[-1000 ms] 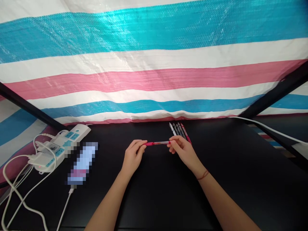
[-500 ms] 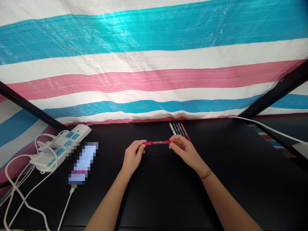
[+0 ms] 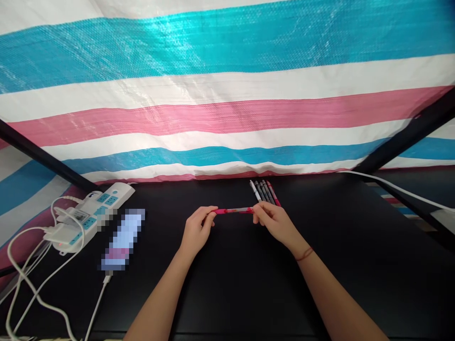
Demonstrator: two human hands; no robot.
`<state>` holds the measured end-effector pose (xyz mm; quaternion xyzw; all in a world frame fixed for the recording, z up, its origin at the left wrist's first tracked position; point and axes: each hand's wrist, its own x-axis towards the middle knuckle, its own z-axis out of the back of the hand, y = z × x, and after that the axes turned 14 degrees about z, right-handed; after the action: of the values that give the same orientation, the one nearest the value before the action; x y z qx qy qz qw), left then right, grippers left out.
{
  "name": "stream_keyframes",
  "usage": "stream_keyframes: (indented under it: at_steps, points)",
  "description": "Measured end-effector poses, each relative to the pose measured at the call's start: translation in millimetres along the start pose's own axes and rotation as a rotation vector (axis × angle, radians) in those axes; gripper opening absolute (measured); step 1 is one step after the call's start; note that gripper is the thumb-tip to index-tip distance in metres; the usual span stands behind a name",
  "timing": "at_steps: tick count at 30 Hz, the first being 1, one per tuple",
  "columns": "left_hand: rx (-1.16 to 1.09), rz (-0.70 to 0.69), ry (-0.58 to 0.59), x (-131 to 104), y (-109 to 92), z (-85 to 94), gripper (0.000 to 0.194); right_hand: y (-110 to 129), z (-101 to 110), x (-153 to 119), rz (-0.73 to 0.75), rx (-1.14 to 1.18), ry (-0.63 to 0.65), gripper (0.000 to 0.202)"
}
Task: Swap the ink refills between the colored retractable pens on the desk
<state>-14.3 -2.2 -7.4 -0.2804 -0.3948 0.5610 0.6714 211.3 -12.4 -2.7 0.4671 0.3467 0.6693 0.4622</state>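
Note:
A red pen (image 3: 239,210) with a clear middle section is held level between my two hands, above the black tabletop (image 3: 227,274). My left hand (image 3: 197,229) pinches its pink-red end between thumb and fingers. At the other end, the closed fingers of my right hand (image 3: 272,220) grip the pen and hide its tip. Just behind my right hand lies a row of several pens: a white pen (image 3: 254,190) on the left, dark ones in the middle and a red pen (image 3: 273,192) on the right. Their near ends are partly covered by my hand.
A white power strip (image 3: 117,192) with plugs and tangled white cables stands at the left. Beside it lies a phone (image 3: 124,237), its screen blurred, with a charging cable (image 3: 95,303). Striped sheeting (image 3: 227,113) hangs behind; black frame bars (image 3: 394,137) slope at both sides.
The fingers of my right hand have shifted and curled more tightly around the pen's right end. My left hand and the pen stay almost in place.

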Motion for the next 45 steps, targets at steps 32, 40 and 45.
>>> stream_keyframes:
  at_steps: [32,40,45]
  points:
    - [0.016,0.01,-0.001,0.0,1.3,0.6,0.023,-3.8,1.5,-2.0,0.019,-0.063,0.057,0.028]
    - [0.016,0.0,0.015,-0.3,1.7,-0.8,0.023,-7.5,-0.3,-2.5,0.046,-0.032,0.047,0.024]
    - [0.03,-0.032,0.024,-0.1,2.3,-0.2,0.022,-3.1,-0.4,-2.7,0.08,-0.063,0.11,0.024]
